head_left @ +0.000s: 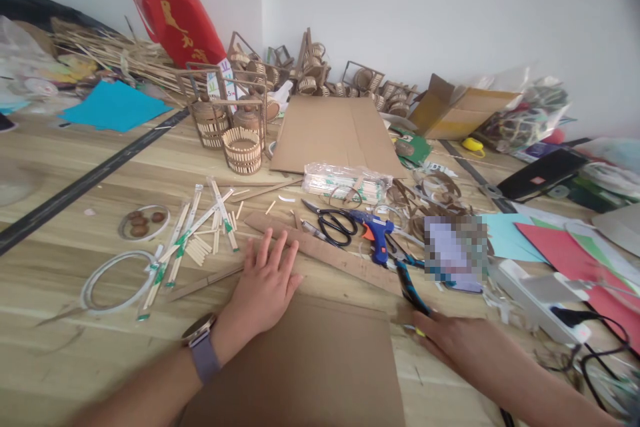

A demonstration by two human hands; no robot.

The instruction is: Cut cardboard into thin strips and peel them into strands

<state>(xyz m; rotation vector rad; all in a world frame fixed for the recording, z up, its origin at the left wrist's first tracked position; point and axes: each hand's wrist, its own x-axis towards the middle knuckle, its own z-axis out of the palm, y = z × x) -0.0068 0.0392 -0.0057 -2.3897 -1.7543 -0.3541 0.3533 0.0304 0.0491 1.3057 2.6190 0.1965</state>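
My left hand (267, 280) lies flat with its fingers spread. Its fingertips rest on the near edge of a long brown cardboard strip (345, 260), and a watch is on the wrist. Over at the right, my right hand (453, 340) is closed beside the strip's right end. A black and blue tool handle (413, 290) meets its fingers, and a small yellow piece (417, 330) shows below; what exactly the fingers grip is unclear. A large cardboard sheet (310, 367) lies beneath and between my forearms.
Scissors (337, 225), a blue glue gun (377, 233) and packaged sticks (345, 183) lie beyond the strip. Loose sticks (200, 247), a white cable coil (120, 280) and walnuts (143, 221) are left. Small stick baskets (243, 150) stand behind; a power strip (540, 303) sits right.
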